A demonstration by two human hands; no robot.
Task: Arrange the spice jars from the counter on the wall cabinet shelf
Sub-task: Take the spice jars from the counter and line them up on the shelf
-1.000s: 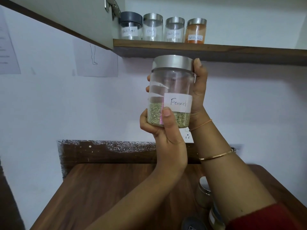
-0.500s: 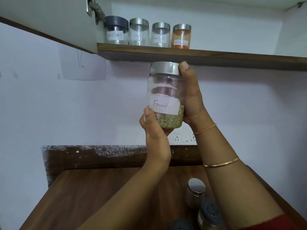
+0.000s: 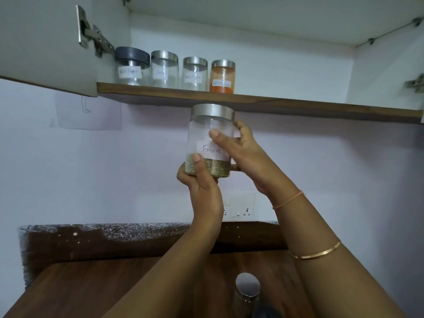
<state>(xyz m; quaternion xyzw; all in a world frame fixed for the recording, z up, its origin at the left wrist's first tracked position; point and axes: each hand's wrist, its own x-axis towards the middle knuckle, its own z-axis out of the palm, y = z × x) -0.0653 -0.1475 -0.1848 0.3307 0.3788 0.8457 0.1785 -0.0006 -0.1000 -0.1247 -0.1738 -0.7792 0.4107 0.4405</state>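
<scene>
Both my hands hold up a clear fennel jar with a silver lid and greenish seeds at its bottom. Its lid sits just under the front edge of the wall cabinet shelf. My left hand grips the jar's base from below. My right hand wraps its right side, thumb across the label. Several spice jars stand in a row on the shelf's left part: a dark-lidded jar, two clear silver-lidded jars and an orange spice jar.
The shelf to the right of the orange jar is bare. An open cabinet door with a hinge hangs at the upper left. Another silver-lidded jar stands on the wooden counter below. A wall socket sits behind my wrists.
The fennel jar has risen toward the shelf edge. My right hand slid from the lid down onto the jar's side, thumb now across the front. The view tilted up into the cabinet.
</scene>
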